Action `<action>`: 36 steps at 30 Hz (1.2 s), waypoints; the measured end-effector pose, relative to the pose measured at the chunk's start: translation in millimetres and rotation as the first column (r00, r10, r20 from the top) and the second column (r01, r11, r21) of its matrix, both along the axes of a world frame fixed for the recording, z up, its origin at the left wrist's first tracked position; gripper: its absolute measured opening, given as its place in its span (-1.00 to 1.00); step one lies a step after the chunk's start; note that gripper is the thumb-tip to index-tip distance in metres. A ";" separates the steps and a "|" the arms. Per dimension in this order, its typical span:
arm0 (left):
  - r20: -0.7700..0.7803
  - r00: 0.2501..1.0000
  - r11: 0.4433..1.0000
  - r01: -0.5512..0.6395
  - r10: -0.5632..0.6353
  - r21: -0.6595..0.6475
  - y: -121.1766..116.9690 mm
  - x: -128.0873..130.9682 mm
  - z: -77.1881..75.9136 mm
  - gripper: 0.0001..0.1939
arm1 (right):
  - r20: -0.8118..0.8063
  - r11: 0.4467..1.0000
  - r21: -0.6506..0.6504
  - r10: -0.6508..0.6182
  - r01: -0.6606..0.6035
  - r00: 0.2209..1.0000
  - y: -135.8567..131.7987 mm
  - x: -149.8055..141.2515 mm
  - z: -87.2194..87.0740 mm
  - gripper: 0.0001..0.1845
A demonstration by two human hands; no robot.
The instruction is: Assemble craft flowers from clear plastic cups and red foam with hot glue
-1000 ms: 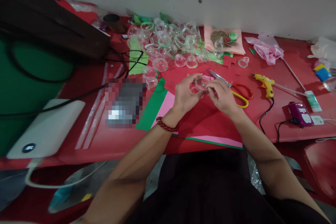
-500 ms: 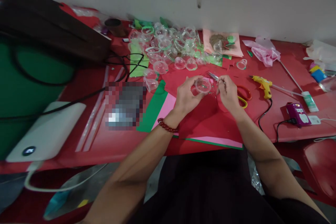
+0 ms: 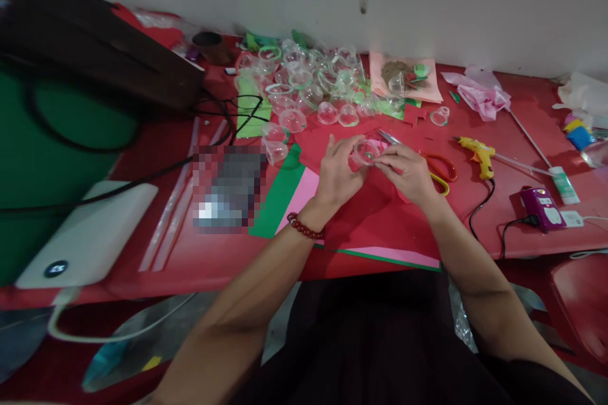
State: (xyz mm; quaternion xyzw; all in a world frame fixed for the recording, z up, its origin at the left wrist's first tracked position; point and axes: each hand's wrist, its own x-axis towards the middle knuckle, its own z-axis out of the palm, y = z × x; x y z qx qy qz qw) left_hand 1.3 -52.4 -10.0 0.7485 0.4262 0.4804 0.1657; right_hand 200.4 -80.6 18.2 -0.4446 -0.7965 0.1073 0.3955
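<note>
My left hand (image 3: 341, 171), with a brown bead bracelet (image 3: 304, 228) at the wrist, grips a small transparent plastic cup (image 3: 365, 152) by its side. The cup's round opening faces up towards me. At the rim, the fingertips of my right hand (image 3: 407, 171) are pinched together over the opening; what they hold, if anything, is too small to make out. Scissors (image 3: 443, 168) with red and yellow handles lie partly under my right hand, their blades pointing away. Both hands hover above red paper (image 3: 375, 221), stacked over pink and green sheets.
Several transparent cups (image 3: 299, 79) are heaped at the back. To the right lie a yellow glue gun (image 3: 481, 153), a glue bottle (image 3: 564, 185) and a purple box (image 3: 542, 207) with a cord. A blurred-out dark device (image 3: 232, 186) and white power bank (image 3: 90, 234) sit left.
My right hand has moved left, bringing its pinched fingertips from beside the cup to its rim. My left hand holds the cup in nearly the same place.
</note>
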 end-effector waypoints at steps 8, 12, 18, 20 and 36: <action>0.016 0.999 0.998 0.030 -0.029 -0.063 -0.7 0.0 1.6 -0.53 | 0.118 0.996 0.028 0.081 -0.085 0.990 0.5 2.4 1.1 -0.74; 0.077 0.997 0.994 0.037 -0.029 -0.099 1.1 -0.5 2.0 -0.47 | 0.151 0.997 0.068 0.031 -0.042 0.988 1.9 -2.0 -4.9 -0.74; 0.098 0.994 0.994 0.048 -0.038 -0.099 -2.2 -0.8 8.7 -0.47 | 0.081 0.985 0.090 -0.152 0.144 0.985 9.2 4.6 -12.6 -0.77; 0.106 0.993 0.994 0.064 -0.055 -0.087 -3.3 -0.5 10.0 -0.46 | 0.057 0.980 0.074 -0.190 0.185 0.980 10.8 8.4 -13.3 -0.78; 0.032 0.991 0.991 0.131 -0.132 0.012 1.2 -5.0 6.2 -0.43 | 0.046 0.941 -0.075 -0.328 0.331 0.943 7.8 7.8 -6.4 -0.72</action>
